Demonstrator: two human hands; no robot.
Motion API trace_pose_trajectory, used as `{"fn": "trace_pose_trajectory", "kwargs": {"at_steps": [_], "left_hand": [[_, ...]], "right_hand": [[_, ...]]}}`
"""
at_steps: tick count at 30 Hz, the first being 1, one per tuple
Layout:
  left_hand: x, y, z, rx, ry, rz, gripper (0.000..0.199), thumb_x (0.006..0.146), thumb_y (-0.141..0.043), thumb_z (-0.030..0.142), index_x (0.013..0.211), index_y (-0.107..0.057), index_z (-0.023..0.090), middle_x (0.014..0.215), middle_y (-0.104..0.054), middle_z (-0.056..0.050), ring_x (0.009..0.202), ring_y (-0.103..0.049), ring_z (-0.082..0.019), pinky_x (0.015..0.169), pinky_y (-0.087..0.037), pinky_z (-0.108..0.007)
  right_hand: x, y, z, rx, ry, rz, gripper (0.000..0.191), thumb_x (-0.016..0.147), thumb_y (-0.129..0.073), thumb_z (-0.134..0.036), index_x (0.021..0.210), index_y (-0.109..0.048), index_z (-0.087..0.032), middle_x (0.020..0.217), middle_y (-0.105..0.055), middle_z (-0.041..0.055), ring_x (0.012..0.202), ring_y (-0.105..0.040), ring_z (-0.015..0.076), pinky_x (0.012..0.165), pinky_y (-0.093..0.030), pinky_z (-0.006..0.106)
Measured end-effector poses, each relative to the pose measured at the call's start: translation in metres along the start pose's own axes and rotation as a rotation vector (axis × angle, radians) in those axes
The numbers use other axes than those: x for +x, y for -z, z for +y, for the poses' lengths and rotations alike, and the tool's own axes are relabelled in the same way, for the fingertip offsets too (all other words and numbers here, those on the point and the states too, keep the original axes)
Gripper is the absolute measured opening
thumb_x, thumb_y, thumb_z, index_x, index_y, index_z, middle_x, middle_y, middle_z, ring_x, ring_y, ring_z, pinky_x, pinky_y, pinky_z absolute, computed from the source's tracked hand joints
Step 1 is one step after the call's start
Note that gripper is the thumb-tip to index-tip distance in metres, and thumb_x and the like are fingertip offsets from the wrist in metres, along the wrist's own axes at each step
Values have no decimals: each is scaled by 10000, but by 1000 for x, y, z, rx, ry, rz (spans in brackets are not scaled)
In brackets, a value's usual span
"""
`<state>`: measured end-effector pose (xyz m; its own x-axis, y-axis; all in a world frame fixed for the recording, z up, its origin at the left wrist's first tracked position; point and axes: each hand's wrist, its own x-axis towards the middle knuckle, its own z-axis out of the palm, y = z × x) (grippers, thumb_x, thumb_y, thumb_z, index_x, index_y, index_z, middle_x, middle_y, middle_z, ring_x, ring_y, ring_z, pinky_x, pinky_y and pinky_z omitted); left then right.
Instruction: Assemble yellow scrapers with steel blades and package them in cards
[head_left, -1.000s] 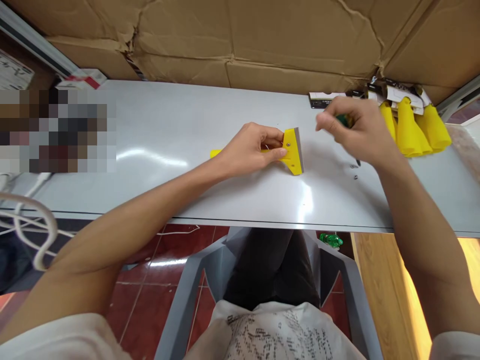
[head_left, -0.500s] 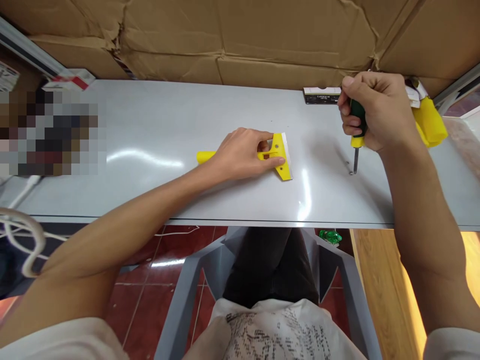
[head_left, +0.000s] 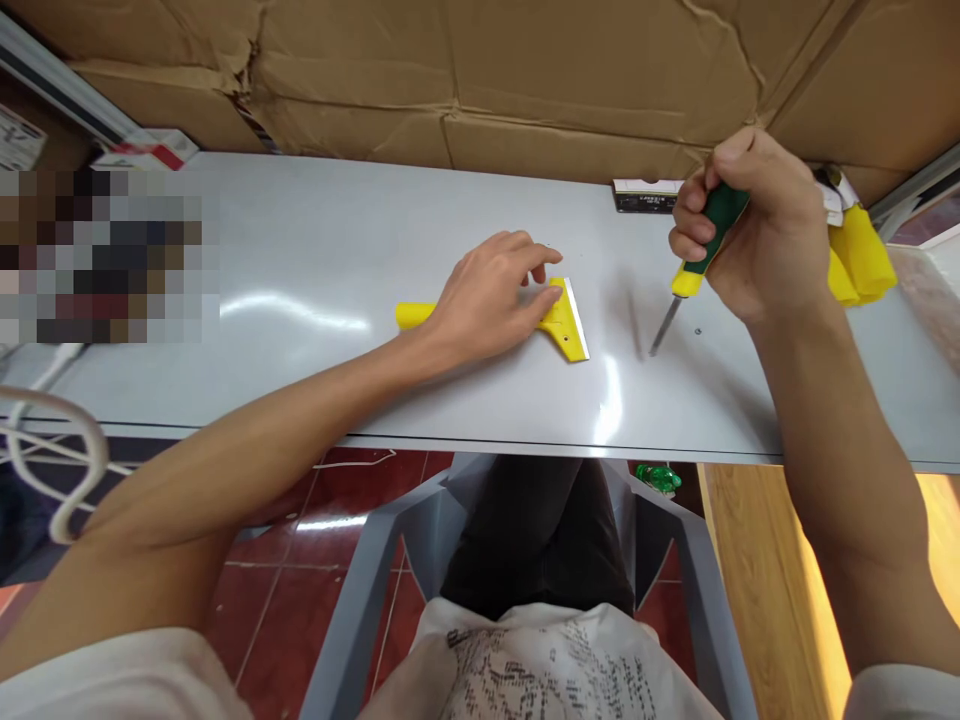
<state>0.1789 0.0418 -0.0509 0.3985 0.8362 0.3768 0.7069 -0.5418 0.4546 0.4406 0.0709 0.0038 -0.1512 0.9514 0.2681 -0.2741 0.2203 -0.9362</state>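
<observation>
A yellow scraper (head_left: 568, 322) with a straight metal blade edge lies flat on the table, its handle pointing left. Over its handle rests my left hand (head_left: 487, 295), thumb at the scraper's head and forefinger lifted off it, fingers apart. My right hand (head_left: 776, 225) is wrapped around the green and yellow handle of a screwdriver (head_left: 686, 270). The shaft slants down to the left, its tip close above the tabletop; I cannot tell whether it touches. Right of the tip lies a small screw (head_left: 698, 331).
A black and white box (head_left: 645, 197) lies at the table's back edge, against cardboard (head_left: 562, 90). Yellow objects (head_left: 862, 265) sit behind my right wrist. White cables (head_left: 82, 460) hang at the left, below a blurred-out area. The grey tabletop (head_left: 315, 240) ends just before my lap.
The screwdriver has tilted from upright, its tip swinging left, away from the screw. My left fingers have loosened and lifted from the scraper's head, where they pinched it before.
</observation>
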Motion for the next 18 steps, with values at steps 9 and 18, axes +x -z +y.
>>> {"fn": "trace_pose_trajectory", "kwargs": {"at_steps": [9, 18], "left_hand": [[1, 4, 2, -350, -206, -120, 403, 811, -530, 13, 1031, -802, 213, 1025, -776, -30, 883, -706, -162, 770, -560, -293], [2, 6, 2, -445, -210, -110, 312, 857, -558, 44, 989, -801, 189, 1019, -800, -47, 912, -744, -163, 809, -590, -288]], "right_hand": [[-18, -37, 14, 254, 89, 79, 219, 927, -668, -188, 721, -616, -245, 841, -526, 35, 687, -419, 157, 646, -422, 325], [-20, -38, 27, 183, 140, 124, 223, 911, -742, -299, 773, -567, -302, 882, -548, 22, 720, -459, 194, 745, -509, 384]]}}
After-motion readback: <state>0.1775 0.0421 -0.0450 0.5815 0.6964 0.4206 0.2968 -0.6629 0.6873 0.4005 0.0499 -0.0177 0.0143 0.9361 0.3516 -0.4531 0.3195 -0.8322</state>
